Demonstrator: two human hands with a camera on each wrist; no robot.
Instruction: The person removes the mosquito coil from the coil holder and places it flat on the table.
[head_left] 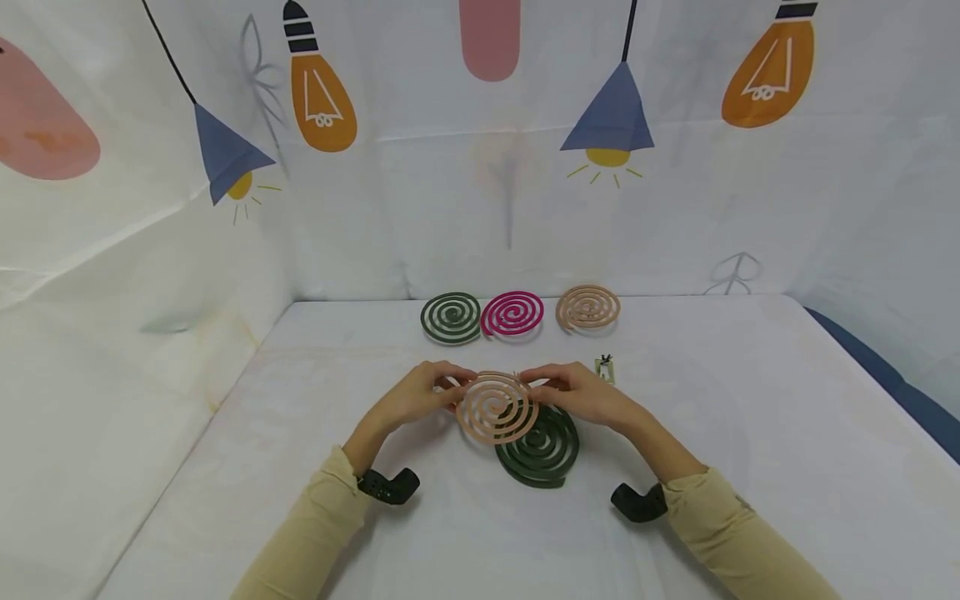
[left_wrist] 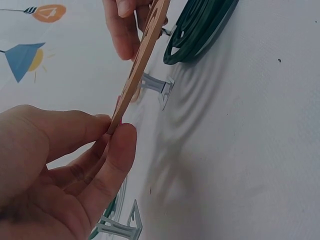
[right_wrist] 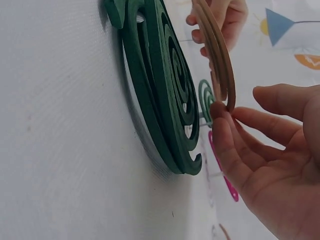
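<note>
A tan mosquito coil (head_left: 496,408) is held up over the table between both hands. At its left edge, my left hand (head_left: 429,392) pinches the rim between thumb and finger; the left wrist view shows the coil (left_wrist: 137,70) nearly edge-on. From the right, my right hand (head_left: 573,392) holds the opposite rim at the fingertips, with one finger lifted off it in the right wrist view. Below the tan coil, partly covered by it, lies a thick dark green mosquito coil (head_left: 542,454) with interlocked windings. A small metal stand (head_left: 604,368) sits just beyond my right hand.
Along the table's back edge stand a green coil (head_left: 452,315), a pink coil (head_left: 513,312) and another tan coil (head_left: 588,307). A thin metal stand (left_wrist: 120,227) shows near the green coil in the left wrist view. A white printed sheet (head_left: 450,208) hangs behind the table.
</note>
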